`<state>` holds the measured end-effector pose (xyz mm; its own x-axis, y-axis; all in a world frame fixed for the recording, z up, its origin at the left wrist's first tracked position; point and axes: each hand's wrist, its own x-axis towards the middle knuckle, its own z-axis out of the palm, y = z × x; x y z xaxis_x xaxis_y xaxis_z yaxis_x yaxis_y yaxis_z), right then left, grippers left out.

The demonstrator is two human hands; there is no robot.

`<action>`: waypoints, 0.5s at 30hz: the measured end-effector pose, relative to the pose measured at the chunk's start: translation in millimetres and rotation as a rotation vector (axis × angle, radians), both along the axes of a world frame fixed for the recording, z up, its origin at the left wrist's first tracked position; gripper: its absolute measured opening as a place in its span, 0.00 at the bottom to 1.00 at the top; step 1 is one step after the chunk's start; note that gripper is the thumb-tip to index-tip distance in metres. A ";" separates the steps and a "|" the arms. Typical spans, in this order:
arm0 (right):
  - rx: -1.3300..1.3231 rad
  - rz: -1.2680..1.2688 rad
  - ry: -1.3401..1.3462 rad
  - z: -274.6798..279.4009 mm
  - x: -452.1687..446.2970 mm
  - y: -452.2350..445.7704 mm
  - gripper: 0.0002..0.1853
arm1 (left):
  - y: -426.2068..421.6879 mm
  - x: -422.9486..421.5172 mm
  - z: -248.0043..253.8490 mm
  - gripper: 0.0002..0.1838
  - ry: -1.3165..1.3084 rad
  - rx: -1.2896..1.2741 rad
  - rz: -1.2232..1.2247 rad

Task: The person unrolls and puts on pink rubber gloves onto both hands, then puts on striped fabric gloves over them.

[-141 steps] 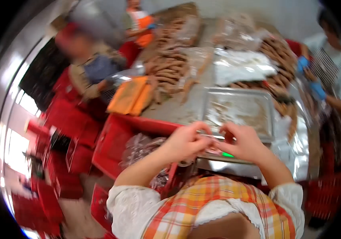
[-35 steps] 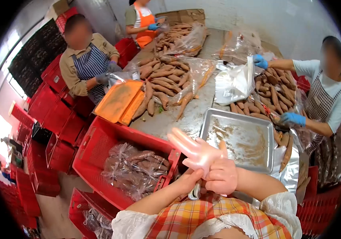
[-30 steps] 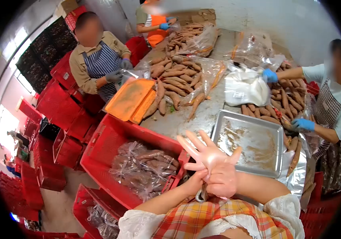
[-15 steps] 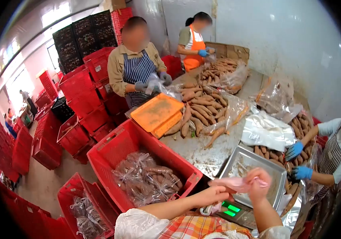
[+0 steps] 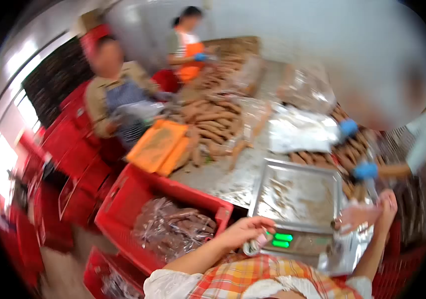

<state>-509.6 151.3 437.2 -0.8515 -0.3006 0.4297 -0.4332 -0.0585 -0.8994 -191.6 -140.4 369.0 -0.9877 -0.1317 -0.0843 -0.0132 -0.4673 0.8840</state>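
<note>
My right hand (image 5: 386, 203) is closed on one end of a blurred, pinkish, partly see-through thing (image 5: 356, 218), right of the scale; its kind is unclear. My left hand (image 5: 250, 231) is at the scale's near left corner, fingers loosely bent and apart, with nothing visible in them. Just below it, a small white-and-pink rolled item (image 5: 256, 244) lies beside the scale's lit green display (image 5: 282, 240). The scale's metal tray (image 5: 300, 228) bears dirt and scraps. Sweet potatoes (image 5: 213, 119) are heaped on the metal table (image 5: 233, 187) beyond.
A red crate (image 5: 115, 219) of bagged sweet potatoes stands at left, below an orange crate or lid (image 5: 157, 147). White plastic bags (image 5: 302, 130) lie beyond the scale. At right a co-worker's blue-gloved hand (image 5: 365, 171) touches sweet potatoes; two other workers stand across the table.
My right hand has swung right, carrying the pinkish thing from over the tray to beyond its right edge. My left hand is now apart from that thing. The view has shifted right.
</note>
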 end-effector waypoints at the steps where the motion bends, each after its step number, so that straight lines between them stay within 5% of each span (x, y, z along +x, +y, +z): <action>1: 0.071 -0.092 -0.057 -1.8 -3.6 18.0 0.05 | 1.3 -0.3 7.7 0.15 -0.049 0.017 0.028; 7: 0.456 -0.274 -0.025 -25.9 -3.8 73.6 0.09 | 2.8 -21.4 25.9 0.13 -0.082 -0.044 0.174; 9: 0.328 -0.289 -0.076 -34.6 -4.8 88.5 0.09 | 3.5 -29.3 33.2 0.13 -0.052 -0.034 0.167; 12: -0.251 -0.374 -0.257 -57.7 -16.3 108.0 0.08 | 3.7 -40.2 41.8 0.14 0.006 -0.009 0.150; 15: 0.085 -0.306 -0.277 -138.1 -51.2 163.0 0.09 | -1.5 -48.3 43.6 0.16 0.030 0.101 0.157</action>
